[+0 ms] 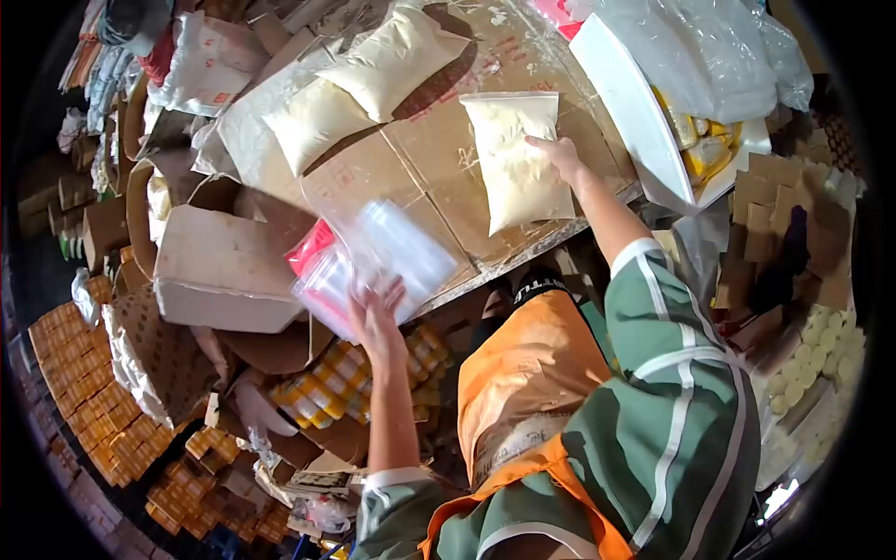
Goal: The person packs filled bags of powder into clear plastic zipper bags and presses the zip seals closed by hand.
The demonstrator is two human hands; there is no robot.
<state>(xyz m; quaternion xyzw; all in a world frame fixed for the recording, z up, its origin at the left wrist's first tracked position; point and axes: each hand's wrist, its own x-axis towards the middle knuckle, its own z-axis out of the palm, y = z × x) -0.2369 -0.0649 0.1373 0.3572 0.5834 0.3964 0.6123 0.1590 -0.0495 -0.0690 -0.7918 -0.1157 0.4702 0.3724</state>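
My right hand (557, 159) is closed on the right side of a clear bag of cream-coloured powder (513, 187), its fingers pressing into the front. That bag lies at the table's near edge, its flat top strip pointing away from me. Over a stack of clear plastic bags (406, 247) at the left corner, my left hand (376, 313) is blurred. A thin clear bag appears caught in its fingers, partly raised. Pink-red plastic (313, 247) shows beside the stack. Farther back, two more filled powder bags (397, 61) (317, 121) lie side by side, touching.
Cardboard covers the table (420, 177). A white foam box (621, 112) with yellow packets and clear plastic sheeting (691, 56) stands right. At left is an open carton (224, 275). Below it sit yellow packs (341, 378) and stacked orange boxes (89, 383).
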